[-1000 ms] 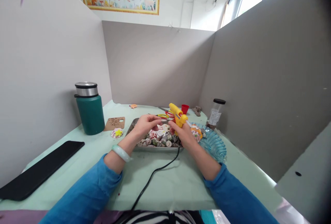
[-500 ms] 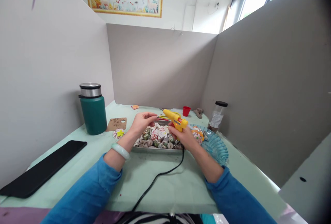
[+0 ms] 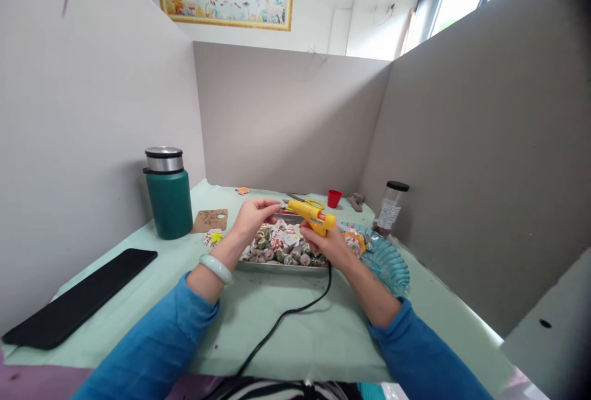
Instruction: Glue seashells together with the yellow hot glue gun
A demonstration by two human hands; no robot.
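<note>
My right hand (image 3: pixel 329 245) is wrapped round the handle of a yellow glue gun (image 3: pixel 310 213), whose nozzle points left. A black cord (image 3: pixel 295 311) runs from the gun down to the front edge of the table. Just left of the nozzle, my left hand (image 3: pixel 253 218) has thumb and forefinger pinched together; anything between the fingertips is too small to make out. Below both hands lies a metal tray (image 3: pixel 277 268) filled with shells and small stones (image 3: pixel 284 246).
A blue ridged plate (image 3: pixel 390 268) holding decorated pieces (image 3: pixel 354 242) stands right. Behind are a red cup (image 3: pixel 333 198), yellow-handled scissors (image 3: pixel 314 204) and a clear jar (image 3: pixel 388 212). Left are a green flask (image 3: pixel 168 203), a brown card (image 3: pixel 210 221), a shell flower (image 3: pixel 213 237) and a black mat (image 3: pixel 83 298).
The glue gun has tipped so that its nozzle sits lower and closer to level. Both hands stay nearly in place, and the whole view has shifted slightly.
</note>
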